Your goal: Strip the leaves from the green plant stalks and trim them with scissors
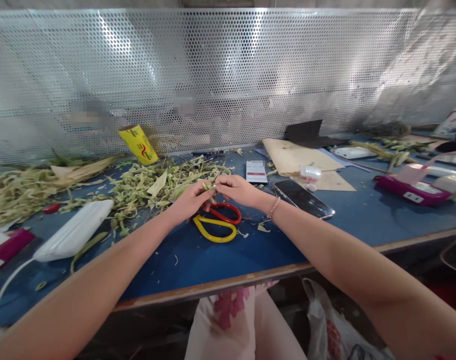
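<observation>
My left hand [191, 199] and my right hand [236, 189] meet above the blue table [250, 250], fingertips pinched together on a small green pod [209, 188]. Right below them lie scissors [217, 221] with one red and one yellow handle loop. A heap of green pods and husks [156, 185] spreads just behind my left hand. A thin bracelet sits on my right wrist.
A dark phone [303, 198] and a small white-and-red card [256, 171] lie right of my hands. A white power bank [75, 230] with cable is at left, a yellow packet [138, 144] leans on the perforated metal wall [228, 75]. A pink device [413, 189] sits far right.
</observation>
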The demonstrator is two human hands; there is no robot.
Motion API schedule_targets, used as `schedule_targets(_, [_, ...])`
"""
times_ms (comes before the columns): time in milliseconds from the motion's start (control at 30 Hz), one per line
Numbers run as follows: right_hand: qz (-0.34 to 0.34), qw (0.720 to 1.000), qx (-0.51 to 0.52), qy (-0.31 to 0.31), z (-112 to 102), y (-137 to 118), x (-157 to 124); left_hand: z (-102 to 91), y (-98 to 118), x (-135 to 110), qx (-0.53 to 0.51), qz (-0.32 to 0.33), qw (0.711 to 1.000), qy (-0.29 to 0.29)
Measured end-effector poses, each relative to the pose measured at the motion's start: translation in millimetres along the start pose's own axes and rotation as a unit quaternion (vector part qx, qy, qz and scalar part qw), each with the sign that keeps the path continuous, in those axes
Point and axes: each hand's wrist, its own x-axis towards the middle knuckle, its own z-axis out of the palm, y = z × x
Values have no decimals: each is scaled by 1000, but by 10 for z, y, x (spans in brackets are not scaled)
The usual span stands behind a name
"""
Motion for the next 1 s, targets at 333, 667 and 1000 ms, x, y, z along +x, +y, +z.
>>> schedule_targets(333, [0, 1000, -14, 3, -3, -9, 2, -9, -5, 3, -5, -1, 1000, -2])
schedule_targets(667, [6, 1000, -20, 3, 0, -19, -8, -6, -8, -2, -12, -4, 1000, 0])
schedule_targets(1000, [8, 1000, -24, 0, -9, -18, -5, -2, 5, -6, -16, -11, 1000, 4])
